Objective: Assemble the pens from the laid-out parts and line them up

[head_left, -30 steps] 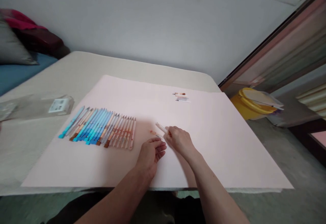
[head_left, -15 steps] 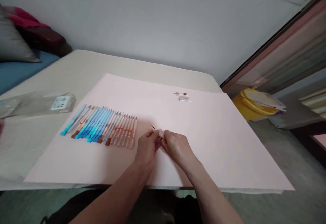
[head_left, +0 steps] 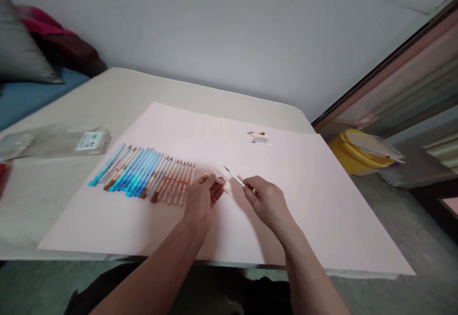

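Observation:
My left hand (head_left: 202, 194) is closed around a pale pen barrel (head_left: 218, 180), held just above the pink sheet (head_left: 322, 210). Between thumb and fingers of my right hand (head_left: 265, 201) is a thin white pen refill (head_left: 235, 177), its dark tip slanting up and to the left. Refill and barrel are apart. A small clear piece (head_left: 228, 192) shows beside my left fingers; its kind is hard to make out. To the left lies a row of several pens (head_left: 143, 172) in blue, brown and pale tones, side by side.
Farther back on the sheet lie a brown-and-white pen part (head_left: 258, 133) and a white refill (head_left: 263, 143). Clear plastic packaging (head_left: 53, 143) with a white label rests on the table (head_left: 43, 200) at left. A yellow bucket (head_left: 343, 155) stands on the floor at right.
My hands were together on the pale pen. Now my right hand has moved right with the refill out of the barrel, and my left hand keeps the barrel.

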